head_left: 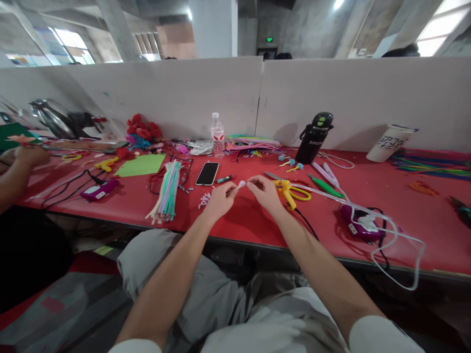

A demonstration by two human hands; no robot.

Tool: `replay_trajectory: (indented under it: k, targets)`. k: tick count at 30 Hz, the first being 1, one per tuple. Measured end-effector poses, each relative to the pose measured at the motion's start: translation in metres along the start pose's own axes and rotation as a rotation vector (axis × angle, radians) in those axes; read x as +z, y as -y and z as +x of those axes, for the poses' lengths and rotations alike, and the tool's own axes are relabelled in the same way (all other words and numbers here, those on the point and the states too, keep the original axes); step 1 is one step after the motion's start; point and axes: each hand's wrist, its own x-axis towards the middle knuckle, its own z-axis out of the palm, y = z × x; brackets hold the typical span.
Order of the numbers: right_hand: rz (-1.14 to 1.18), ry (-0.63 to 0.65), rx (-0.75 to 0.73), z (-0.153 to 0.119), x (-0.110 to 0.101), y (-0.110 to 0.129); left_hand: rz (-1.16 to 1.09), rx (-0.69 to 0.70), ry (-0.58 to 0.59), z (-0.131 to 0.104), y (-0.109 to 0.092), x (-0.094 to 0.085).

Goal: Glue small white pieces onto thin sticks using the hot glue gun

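Note:
Above the front of the red table, my left hand (pixel 221 198) pinches a small pale lilac piece (pixel 241 184) between thumb and fingers. Its exact kind is too small to tell. My right hand (pixel 264 192) is close beside it, fingers curled and fingertips pressed together near the piece; whatever they grip is hidden. Just right of that hand lie a yellow glue gun (pixel 287 194) and scissors (pixel 302 193) with yellow handles. Small pale lilac bits (pixel 204 200) are scattered by my left wrist. A bundle of pastel pipe cleaners (pixel 167 192) lies farther left.
Behind my hands are a phone (pixel 207 174), a water bottle (pixel 218 136) and a black flask (pixel 315 138). A white cup (pixel 390 143) leans at the right. A purple box (pixel 362 224) with cords sits near the front edge. At far left, another person's hand (pixel 32 155) holds something.

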Motion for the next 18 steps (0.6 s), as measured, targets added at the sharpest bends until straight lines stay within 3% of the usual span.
replay_trajectory:
  k: [18]
  targets:
    - [-0.042,0.019,0.008,-0.0007,0.0029,0.0002,0.045,0.000,-0.001,-0.0012,-0.0053,-0.0019]
